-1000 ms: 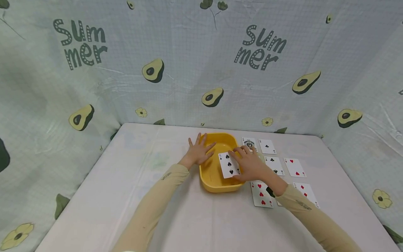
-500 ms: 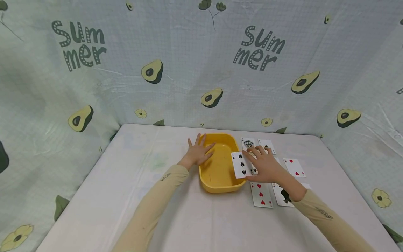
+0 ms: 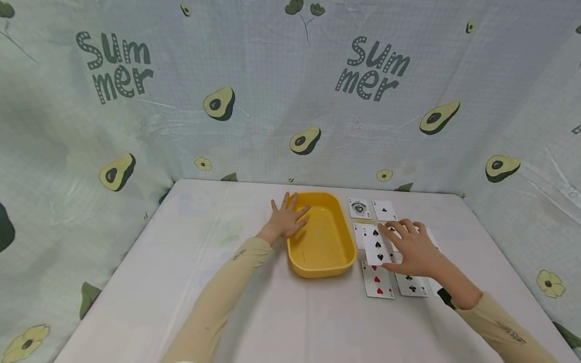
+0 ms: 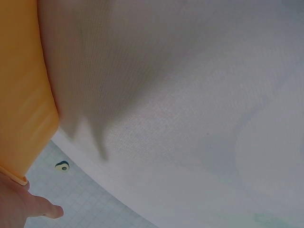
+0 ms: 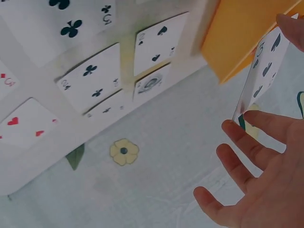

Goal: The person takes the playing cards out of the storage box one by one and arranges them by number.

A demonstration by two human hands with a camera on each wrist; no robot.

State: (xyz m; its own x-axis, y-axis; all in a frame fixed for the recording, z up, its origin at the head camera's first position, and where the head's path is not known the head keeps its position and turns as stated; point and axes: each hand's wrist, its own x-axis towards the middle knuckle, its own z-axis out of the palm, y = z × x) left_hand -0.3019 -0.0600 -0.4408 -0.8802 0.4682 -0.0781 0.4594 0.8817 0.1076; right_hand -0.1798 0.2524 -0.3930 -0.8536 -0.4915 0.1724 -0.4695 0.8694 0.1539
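Note:
My right hand (image 3: 417,252) holds a three of spades playing card (image 3: 375,244) by its edges, thumb on one side and fingertips on the other. The card is raised and tilted over the laid-out cards, overlapping the two of spades (image 3: 358,236) in the head view. In the right wrist view, the three of spades (image 5: 267,64) appears close in front of the yellow tub, its outer fingers spread. My left hand (image 3: 283,222) lies with fingers spread over the left rim of the yellow plastic tub (image 3: 317,244). No card shows inside the tub.
Face-up cards lie right of the tub: ace of spades (image 3: 359,208), ace of clubs (image 3: 384,210), three of hearts (image 3: 378,282) and three of clubs (image 3: 412,286). The right wrist view adds a two of clubs (image 5: 90,78) and two of hearts (image 5: 28,123). A printed cloth (image 3: 254,136) hangs behind the table.
My right hand has carried the three of spades rightward, from over the tub to above the laid-out cards. The left hand has stayed at the rim.

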